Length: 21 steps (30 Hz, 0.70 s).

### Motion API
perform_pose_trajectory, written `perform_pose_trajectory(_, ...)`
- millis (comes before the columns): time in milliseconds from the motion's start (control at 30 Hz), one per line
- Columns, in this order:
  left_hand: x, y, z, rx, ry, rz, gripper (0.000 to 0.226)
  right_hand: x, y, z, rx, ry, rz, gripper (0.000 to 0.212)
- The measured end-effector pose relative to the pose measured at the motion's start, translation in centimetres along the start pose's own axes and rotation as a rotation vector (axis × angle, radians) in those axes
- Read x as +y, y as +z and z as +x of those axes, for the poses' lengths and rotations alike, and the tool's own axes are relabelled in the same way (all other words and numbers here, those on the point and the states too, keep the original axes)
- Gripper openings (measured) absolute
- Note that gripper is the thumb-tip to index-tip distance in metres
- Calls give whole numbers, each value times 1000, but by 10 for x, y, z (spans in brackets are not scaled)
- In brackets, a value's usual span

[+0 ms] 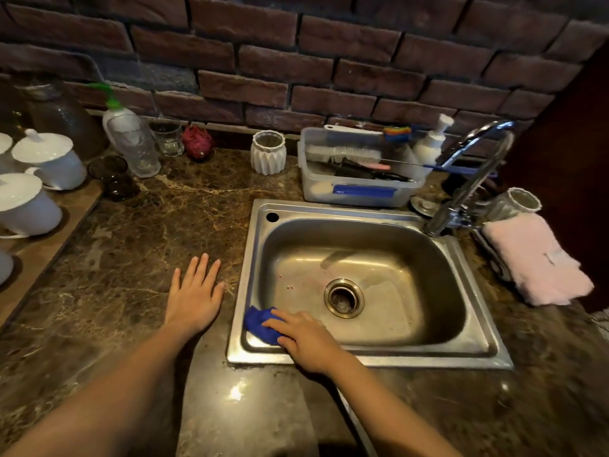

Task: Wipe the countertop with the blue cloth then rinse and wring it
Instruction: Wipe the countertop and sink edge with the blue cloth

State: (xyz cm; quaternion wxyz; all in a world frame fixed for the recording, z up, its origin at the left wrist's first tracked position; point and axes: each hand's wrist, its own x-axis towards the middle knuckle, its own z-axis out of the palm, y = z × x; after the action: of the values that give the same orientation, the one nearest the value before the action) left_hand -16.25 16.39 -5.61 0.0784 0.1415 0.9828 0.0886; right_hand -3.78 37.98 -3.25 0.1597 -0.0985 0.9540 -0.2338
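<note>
a: right hand (304,339) is down on the blue cloth (258,324), fingers curved over the bunched fabric, pinning it on the near left corner of the sink (428,356) ledge; left hand (194,293) lies flat on the worktop (148,232), fingers straight and spread, holding nothing.

b: so the cloth sits right at the basin's edge; what worries you?

a: the bunch; wadded like that it covers little, so a sweep may leave streaks; and a push off that lip could drop it into the basin with the worktop not done, i'd judge.

b: and the braced palm?

a: glossy stone; if it's wet, the palm may skid; a wide sweep towards the back could also clip the tumbler (168,138) or the white ribbed vase (268,152).

b: the tap (474,173)?

a: no water visible from it; it's on the sink's far right, so the reach for rinsing passes near the pink towel (534,258); drips could soak it.

b: any writing to read?

a: none; the pump bottle (130,143) shows no legible label; the plastic tub (359,186) only a plain blue band.
</note>
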Motion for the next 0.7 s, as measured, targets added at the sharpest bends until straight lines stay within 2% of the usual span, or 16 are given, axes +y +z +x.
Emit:
perform_pose_trajectory(133, 7, -12, 2, -135, -50, -26, 56, 4, -7, -26, -8, 7, -47, 39)
perform_pose_trajectory(367, 67, -18, -34, -82, 32, -228, 51, 24, -33, -51, -57, 51, 62, 40)
perform_pose_trajectory(467, 101, -21, -41, -68, 71, -308, 46, 40, -45, -64, -4, 160, 204, 41)
perform_pose_trajectory(567, 145, -29, -43, -88, 124, -403, 42, 53, -67, -79, 129, 280, 408, 45)
perform_pose_trajectory(700, 212, -46, -43, -288, 68, -830, 37, 66, -101, -91, 267, 353, 565, 63)
